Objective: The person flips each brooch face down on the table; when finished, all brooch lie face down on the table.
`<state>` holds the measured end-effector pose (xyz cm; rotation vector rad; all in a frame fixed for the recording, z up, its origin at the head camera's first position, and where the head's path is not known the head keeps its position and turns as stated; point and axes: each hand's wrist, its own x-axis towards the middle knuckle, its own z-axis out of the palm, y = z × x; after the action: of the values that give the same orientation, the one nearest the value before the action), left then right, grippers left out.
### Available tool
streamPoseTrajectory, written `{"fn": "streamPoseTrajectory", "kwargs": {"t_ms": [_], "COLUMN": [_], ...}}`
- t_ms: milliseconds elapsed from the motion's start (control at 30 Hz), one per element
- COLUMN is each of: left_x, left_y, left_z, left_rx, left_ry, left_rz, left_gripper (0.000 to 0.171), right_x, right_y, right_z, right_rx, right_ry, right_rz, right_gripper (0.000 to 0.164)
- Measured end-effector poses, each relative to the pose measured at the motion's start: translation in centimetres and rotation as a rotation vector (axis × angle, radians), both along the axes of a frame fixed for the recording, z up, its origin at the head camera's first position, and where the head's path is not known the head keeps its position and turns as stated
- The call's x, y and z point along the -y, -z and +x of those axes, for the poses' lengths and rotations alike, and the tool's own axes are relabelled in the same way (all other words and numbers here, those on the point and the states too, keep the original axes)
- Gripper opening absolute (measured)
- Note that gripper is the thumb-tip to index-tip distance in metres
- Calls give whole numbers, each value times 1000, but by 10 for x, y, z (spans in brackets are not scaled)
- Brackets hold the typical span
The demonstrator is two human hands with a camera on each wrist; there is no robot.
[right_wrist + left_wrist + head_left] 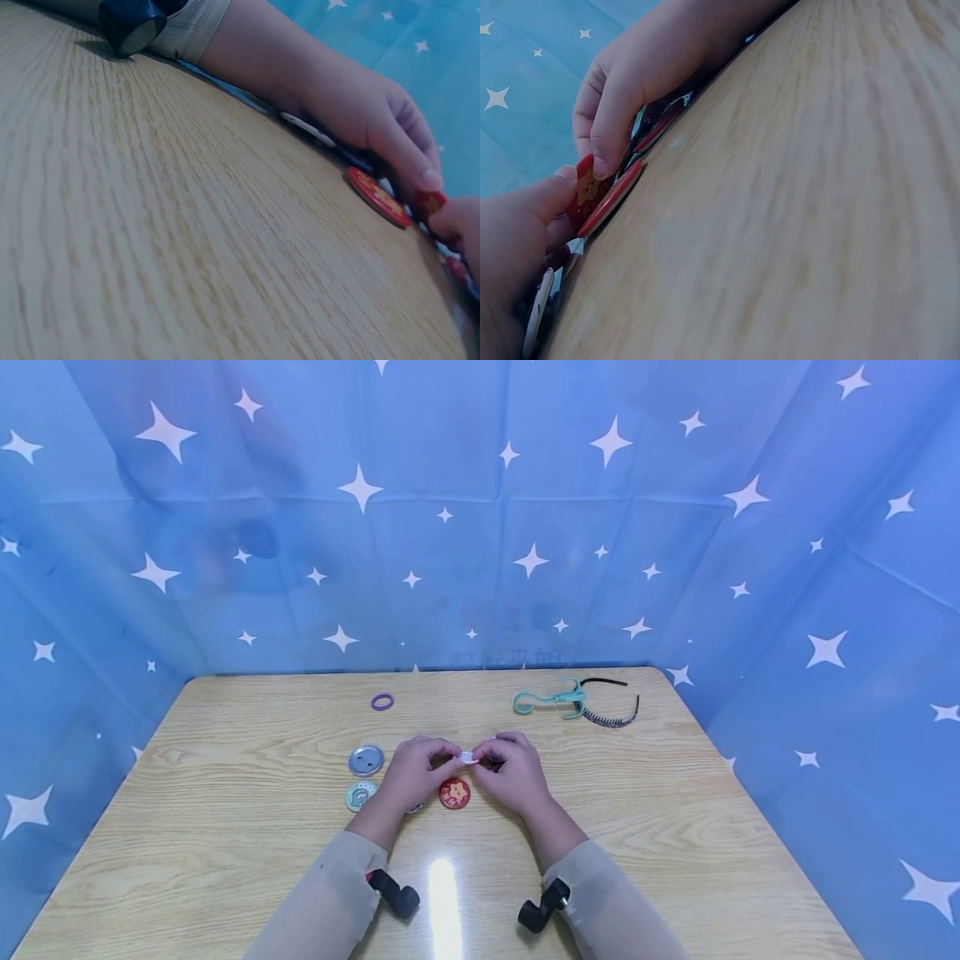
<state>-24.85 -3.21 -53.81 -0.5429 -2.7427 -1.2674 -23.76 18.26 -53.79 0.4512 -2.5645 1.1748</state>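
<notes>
Between my two hands is a small red badge point(592, 191) with a yellow figure on it, tilted up off the table. My left hand point(415, 771) pinches its left edge with thumb and fingers. From the other side my right hand point(516, 771) pinches the right edge. Just below them, a round red badge point(454, 793) with a yellow star face lies flat on the table. Beside my left hand lie a blue button-shaped badge point(366, 761) and a teal badge point(361, 796). Another badge point(415, 808) is mostly hidden under my left wrist.
A purple ring-shaped band point(382, 702) lies at the back of the wooden table point(225, 827). Back right, a teal clip-like piece point(551, 698) touches a dark toothed headband point(611, 722). Behind the table hangs a blue curtain point(450, 460) with white stars.
</notes>
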Motion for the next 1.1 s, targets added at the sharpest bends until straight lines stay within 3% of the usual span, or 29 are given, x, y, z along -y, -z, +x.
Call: {"fn": "streamPoseTrajectory", "kwargs": {"t_ms": [433, 1100], "left_x": [1, 2], "left_y": [0, 1], "left_z": [0, 0], "left_rx": [-9, -17], "left_ry": [14, 16], "left_rz": [-29, -60], "left_gripper": [32, 33], "right_x": [1, 2], "right_y": [-3, -3], "right_z": [2, 2], "right_rx": [103, 100], "right_ry": [27, 33], "right_rz": [38, 76], "right_gripper": [30, 27]}}
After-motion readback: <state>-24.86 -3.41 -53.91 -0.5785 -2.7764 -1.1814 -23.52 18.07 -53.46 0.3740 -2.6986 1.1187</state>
